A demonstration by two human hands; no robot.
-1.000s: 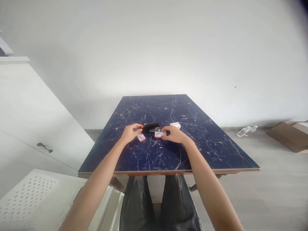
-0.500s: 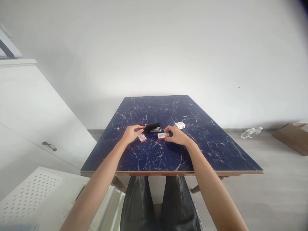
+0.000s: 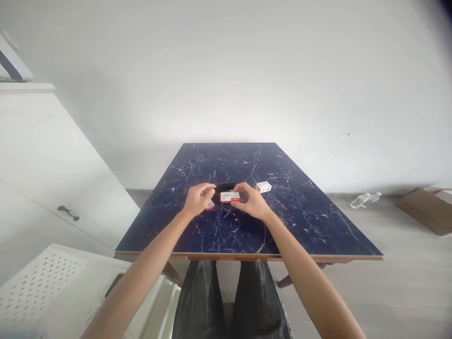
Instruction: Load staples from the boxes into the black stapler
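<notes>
A black stapler (image 3: 225, 185) lies on the dark blue marbled table, partly hidden behind a small box. My left hand (image 3: 198, 198) is closed at the stapler's left end, thumb and fingertips together on it. My right hand (image 3: 252, 200) grips a red-and-white staple box (image 3: 229, 197) by its right side, just in front of the stapler. A second red-and-white box (image 3: 210, 205) lies beside my left hand, which covers part of it. Behind my right hand stands a small white box (image 3: 263, 187).
The blue table (image 3: 226, 235) has a wooden front edge close to my legs. A white cabinet (image 3: 52, 155) stands at the left. On the floor at the right lie clear plastic bottles (image 3: 360, 201) and a cardboard box (image 3: 423, 209).
My right hand has moved left with the staple box, which now sits in front of the stapler. My left hand covers more of the second box, and the orange part at the stapler's end is hidden.
</notes>
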